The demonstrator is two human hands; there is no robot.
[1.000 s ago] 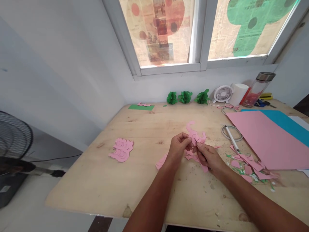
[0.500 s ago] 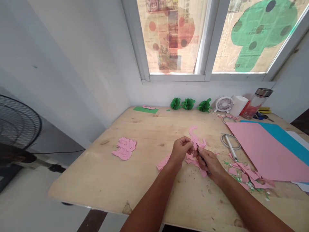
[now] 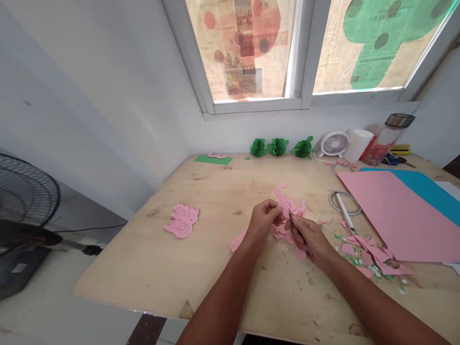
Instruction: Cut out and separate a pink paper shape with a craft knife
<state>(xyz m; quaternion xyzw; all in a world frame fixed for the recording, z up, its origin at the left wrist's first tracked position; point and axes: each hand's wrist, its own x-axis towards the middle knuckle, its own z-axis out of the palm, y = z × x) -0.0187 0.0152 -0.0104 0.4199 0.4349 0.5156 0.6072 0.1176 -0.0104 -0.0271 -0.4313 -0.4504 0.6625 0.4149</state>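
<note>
Slightly shifted pink cutout (image 3: 282, 195), curled and lobed, left fingers (image 3: 276, 211) pinching it, right fingers (image 3: 299, 223) clamped on slim dark tool (image 3: 300, 235)

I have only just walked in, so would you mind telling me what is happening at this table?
A person's left hand pinches a pink paper cutout, while the right hand holds a slim dark tool with its tip at the paper. A cluster of pink cutouts lies off to the left, and loose scraps lie beside a large pink sheet on the right.
</note>
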